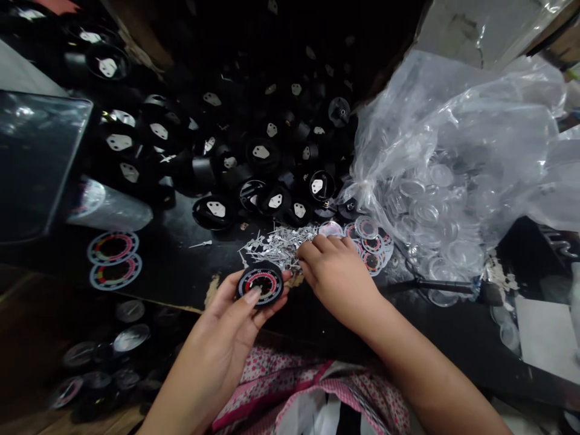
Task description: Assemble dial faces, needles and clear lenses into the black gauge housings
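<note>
My left hand (231, 320) grips a round black gauge (267, 279) with a red-and-white scale on its dial. The thumb lies across the dial face and the other fingers support the case from below and behind. A heap of small silvery-white pointers (278, 246) lies on the bench just beyond the gauge. At the right edge of that heap, my right hand (333, 269) reaches down with curled fingers. Its fingertips are hidden, so what they pinch does not show. Beside it are loose printed dial discs (372, 244), with a clear round cover (366, 228) on top.
Many black gauge cases (274, 199) with white plates are piled at the back. On the right, a plastic bag (421, 199) holds clear covers, near a dark-handled tool (446, 285). Two dial discs (115, 272) and a wrapped roll (120, 208) lie left. Finished-looking gauges (131, 337) sit lower left.
</note>
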